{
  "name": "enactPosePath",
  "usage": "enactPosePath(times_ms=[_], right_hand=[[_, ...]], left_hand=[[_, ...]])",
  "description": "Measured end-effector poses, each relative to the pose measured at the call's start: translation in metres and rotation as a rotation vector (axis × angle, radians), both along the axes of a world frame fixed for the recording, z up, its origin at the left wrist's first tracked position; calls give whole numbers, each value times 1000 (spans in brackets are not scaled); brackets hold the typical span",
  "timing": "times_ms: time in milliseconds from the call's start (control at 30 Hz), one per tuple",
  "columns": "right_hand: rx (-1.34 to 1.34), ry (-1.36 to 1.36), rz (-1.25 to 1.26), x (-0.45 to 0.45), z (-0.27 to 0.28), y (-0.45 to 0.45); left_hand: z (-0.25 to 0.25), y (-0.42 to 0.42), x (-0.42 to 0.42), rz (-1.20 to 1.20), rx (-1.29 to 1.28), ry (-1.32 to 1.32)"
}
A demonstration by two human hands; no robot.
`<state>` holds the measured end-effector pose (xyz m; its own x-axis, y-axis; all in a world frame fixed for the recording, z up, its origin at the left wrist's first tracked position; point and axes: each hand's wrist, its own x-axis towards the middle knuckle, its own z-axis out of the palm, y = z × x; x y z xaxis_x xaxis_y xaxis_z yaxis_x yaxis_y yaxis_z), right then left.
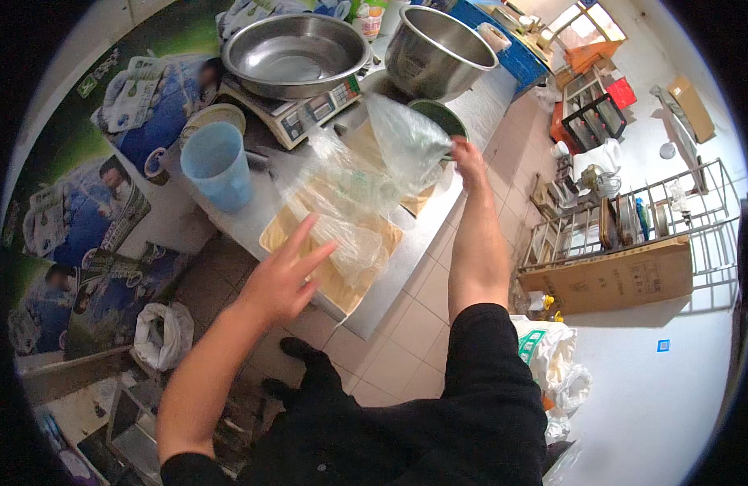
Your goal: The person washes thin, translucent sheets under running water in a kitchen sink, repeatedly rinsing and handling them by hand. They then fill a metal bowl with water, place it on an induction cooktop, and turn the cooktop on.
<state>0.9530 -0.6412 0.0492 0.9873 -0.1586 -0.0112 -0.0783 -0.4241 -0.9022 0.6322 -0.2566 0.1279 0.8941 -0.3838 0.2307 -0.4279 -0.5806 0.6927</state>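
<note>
My right hand (468,161) pinches one end of a clear plastic bag (404,136), which billows out to the left above the steel table (404,261). More crumpled clear plastic (343,188), faintly printed in green, lies below; whether it is the same bag, I cannot tell. Under this plastic is a flat, tan rectangular piece (355,288), perhaps paper or a board. My left hand (282,279) hovers near its left edge, fingers spread and holding nothing. A dark green round container (450,115) stands just behind my right hand, partly hidden by the bag.
A blue plastic bucket (216,170) stands at the table's left. Behind are a digital scale (316,112) bearing a wide steel basin (298,51), and a deep steel pot (437,58). A wire rack (629,212) is on the right; an open white sack (162,337) stands lower left.
</note>
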Motion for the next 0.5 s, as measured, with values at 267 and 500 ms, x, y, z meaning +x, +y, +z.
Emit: enactPosePath(times_ms=[267,500], right_hand=[[320,193,-602,18,-74,8],[1050,-128,-492,69,-100,-52]], left_hand=[[-104,96,-235,665,93,733],[-172,142,-385,860,114,902]])
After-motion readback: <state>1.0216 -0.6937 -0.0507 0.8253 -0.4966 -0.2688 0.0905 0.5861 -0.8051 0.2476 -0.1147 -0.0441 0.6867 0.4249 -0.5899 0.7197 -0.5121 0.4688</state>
